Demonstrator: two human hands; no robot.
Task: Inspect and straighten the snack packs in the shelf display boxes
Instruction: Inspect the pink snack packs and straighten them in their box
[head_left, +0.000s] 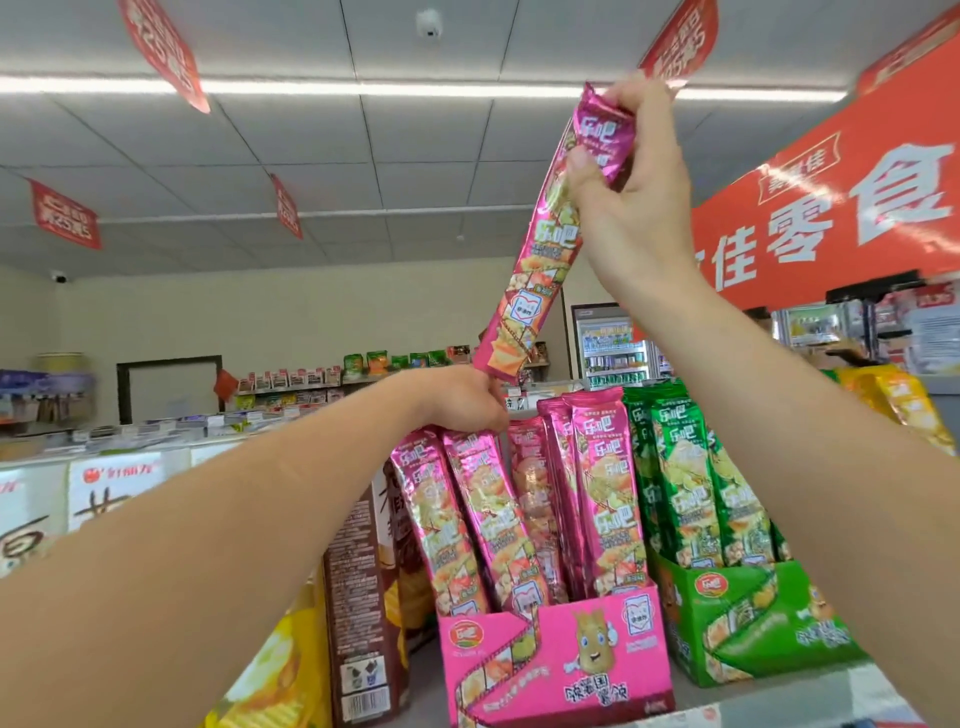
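Note:
A long pink snack pack (540, 244) is held up high, tilted, above the pink display box (561, 660). My right hand (631, 182) grips its top end between thumb and fingers. My left hand (467, 400) pinches its bottom end, just over the tops of the packs in the box. Several more pink packs (519, 514) stand upright in the pink box, the left ones leaning left. A green display box (753, 618) to the right holds several green packs (691, 478).
A brown carton (363, 597) stands left of the pink box, with yellow bags (280, 670) below it. More yellow bags (904, 400) lie far right. White boxes (104, 488), shelves and a drinks fridge (613, 348) fill the background. Red banners hang from the ceiling.

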